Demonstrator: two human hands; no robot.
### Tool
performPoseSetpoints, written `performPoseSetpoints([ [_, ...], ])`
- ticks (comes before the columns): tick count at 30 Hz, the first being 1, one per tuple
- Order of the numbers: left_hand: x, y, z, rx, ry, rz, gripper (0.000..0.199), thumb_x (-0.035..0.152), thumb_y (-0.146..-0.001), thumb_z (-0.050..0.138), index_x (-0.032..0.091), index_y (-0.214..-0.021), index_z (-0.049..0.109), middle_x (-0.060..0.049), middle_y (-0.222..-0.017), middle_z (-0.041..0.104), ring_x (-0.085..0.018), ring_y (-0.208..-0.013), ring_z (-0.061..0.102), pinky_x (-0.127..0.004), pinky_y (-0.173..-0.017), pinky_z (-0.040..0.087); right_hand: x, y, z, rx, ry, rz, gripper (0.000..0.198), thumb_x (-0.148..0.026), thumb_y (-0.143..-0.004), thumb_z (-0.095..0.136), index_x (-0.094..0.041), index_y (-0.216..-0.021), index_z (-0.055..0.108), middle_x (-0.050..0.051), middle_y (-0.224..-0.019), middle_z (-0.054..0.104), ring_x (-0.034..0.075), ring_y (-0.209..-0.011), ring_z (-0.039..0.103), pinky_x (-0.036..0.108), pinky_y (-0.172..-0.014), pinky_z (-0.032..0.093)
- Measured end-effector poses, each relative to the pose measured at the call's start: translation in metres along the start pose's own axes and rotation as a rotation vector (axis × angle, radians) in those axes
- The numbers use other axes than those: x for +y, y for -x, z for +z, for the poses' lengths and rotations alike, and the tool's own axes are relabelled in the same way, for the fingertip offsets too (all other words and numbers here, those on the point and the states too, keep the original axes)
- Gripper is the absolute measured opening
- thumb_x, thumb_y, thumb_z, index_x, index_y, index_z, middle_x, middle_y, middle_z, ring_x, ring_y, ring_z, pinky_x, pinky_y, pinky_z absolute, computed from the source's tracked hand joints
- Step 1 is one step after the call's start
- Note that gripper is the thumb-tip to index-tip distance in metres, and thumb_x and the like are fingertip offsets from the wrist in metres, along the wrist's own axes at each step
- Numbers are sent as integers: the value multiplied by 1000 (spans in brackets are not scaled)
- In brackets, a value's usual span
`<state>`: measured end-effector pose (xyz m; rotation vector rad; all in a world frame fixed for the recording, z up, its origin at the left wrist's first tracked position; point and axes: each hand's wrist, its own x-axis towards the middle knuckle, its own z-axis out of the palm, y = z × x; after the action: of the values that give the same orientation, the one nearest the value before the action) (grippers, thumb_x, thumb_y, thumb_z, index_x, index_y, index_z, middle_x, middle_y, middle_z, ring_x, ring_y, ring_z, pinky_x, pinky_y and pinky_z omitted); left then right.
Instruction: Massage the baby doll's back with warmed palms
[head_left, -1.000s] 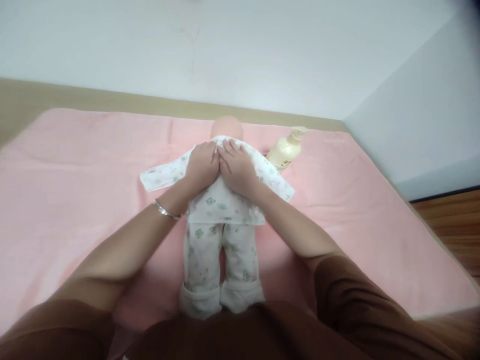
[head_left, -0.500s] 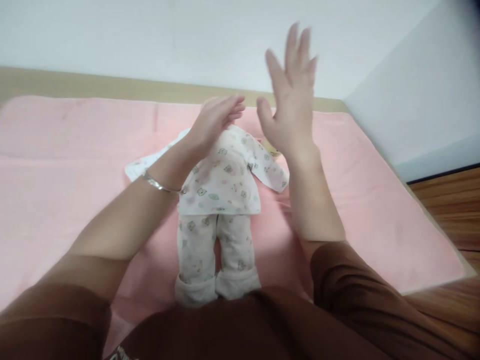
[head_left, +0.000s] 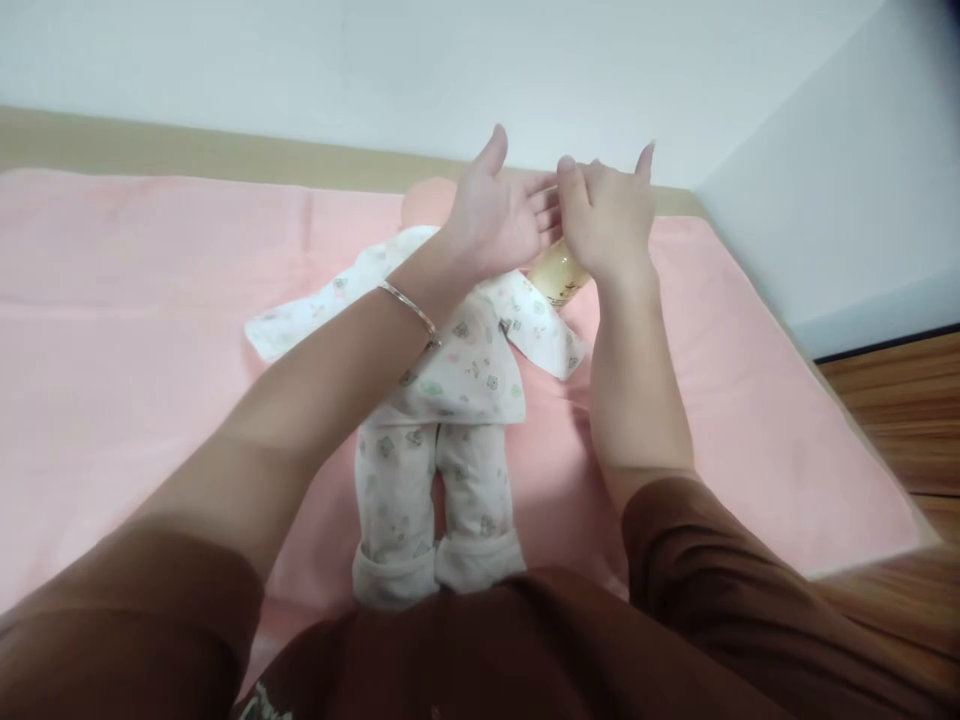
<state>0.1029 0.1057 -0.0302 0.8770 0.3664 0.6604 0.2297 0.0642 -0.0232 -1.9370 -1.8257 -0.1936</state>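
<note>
My left hand is open above the chest of a doll-sized figure, palm turned up and thumb raised. Its fingertips reach my right hand; whether they touch is unclear. The right hand shows its back, with thumb and little finger spread and the middle fingers bent away, partly hidden. Just below it lies a yellowish bottle with dark lettering, half covered by the hands. The figure wears a white patterned baby top and matching trousers with turned-up cuffs. Its rounded head is partly hidden behind my left arm.
A pink sheet covers the surface under the figure. Behind it run a beige edge and a pale wall. Brown wood shows at the right.
My left hand has moved right and turned its palm up, uncovering the head. My right hand has come down from its raised, spread pose to the left hand's fingertips.
</note>
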Motion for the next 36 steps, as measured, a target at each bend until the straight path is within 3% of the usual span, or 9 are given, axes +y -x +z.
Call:
performPoseSetpoints([
  [5, -1, 10, 13, -89, 249, -38, 82, 67, -101, 9, 9, -150, 41, -13, -144, 62, -26, -155, 36, -45, -130, 32, 2, -4, 1, 6, -55, 62, 46, -39, -105, 19, -23, -71, 46, 5, -83, 69, 20, -92, 65, 54, -129, 11],
  [8, 0, 25, 17, -37, 294, -63, 78, 60, -104, 16, 3, -156, 28, -16, -160, 45, -23, -156, 33, -40, -129, 32, 2, -7, 0, -30, -50, 158, 51, -47, -105, 18, -23, -74, 50, 8, -90, 71, 23, -101, 64, 53, -122, 28],
  [10, 3, 39, 14, 71, 210, -113, 74, 52, -104, 22, 1, -157, 24, -18, -163, 39, -23, -155, 36, -35, -128, 35, 0, -9, 0, -53, -44, 232, 59, -58, -104, 15, -24, -74, 52, 10, -92, 71, 28, -106, 63, 50, -111, 41],
  [13, 14, 61, 3, 145, -54, -145, 63, 41, -104, 18, 8, -155, 36, -16, -155, 51, -24, -149, 47, -39, -123, 44, -4, -11, -1, -57, -28, 304, 68, -68, -101, 10, -24, -71, 53, 12, -92, 70, 31, -103, 65, 48, -98, 48],
  [18, 43, 94, -13, 155, -531, 57, 66, 30, -103, 3, 14, -147, 50, -8, -144, 61, -22, -142, 55, -41, -112, 55, -6, -13, 0, -40, 44, 320, 65, -65, -103, 11, -25, -67, 47, 12, -87, 69, 24, -84, 62, 43, -90, 47],
  [26, 63, 130, 3, 246, -355, 119, 65, 28, -102, 0, 13, -157, 32, -1, -159, 48, -14, -147, 48, -24, -116, 51, -7, -14, 1, -26, 76, 319, 49, -46, -106, 22, -25, -64, 36, 8, -78, 60, 20, -79, 57, 37, -86, 44],
  [30, 62, 137, 7, 246, -491, 125, 68, 25, -100, 0, 15, -155, 39, -2, -148, 59, -19, -146, 49, -33, -111, 54, -6, -10, 0, -52, 38, 309, 48, -43, -106, 23, -26, -66, 42, 10, -90, 68, 22, -96, 63, 41, -95, 45],
  [33, 59, 135, 4, 271, -686, 171, 70, 23, -96, 3, 15, -147, 51, -4, -131, 69, -24, -140, 53, -46, -103, 53, -13, -6, -4, 70, 60, 259, 42, -36, -106, 27, -21, -87, 61, 18, -140, 61, 32, -147, 41, 59, -122, 24],
  [36, 54, 127, 1, 282, -704, 218, 64, 25, -97, 10, 15, -140, 57, -7, -125, 73, -23, -134, 61, -46, -105, 54, -37, 0, -7, 272, 45, 186, 49, -38, -108, 22, -17, -125, 63, 16, -168, 29, 35, -162, 9, 68, -126, -5],
])
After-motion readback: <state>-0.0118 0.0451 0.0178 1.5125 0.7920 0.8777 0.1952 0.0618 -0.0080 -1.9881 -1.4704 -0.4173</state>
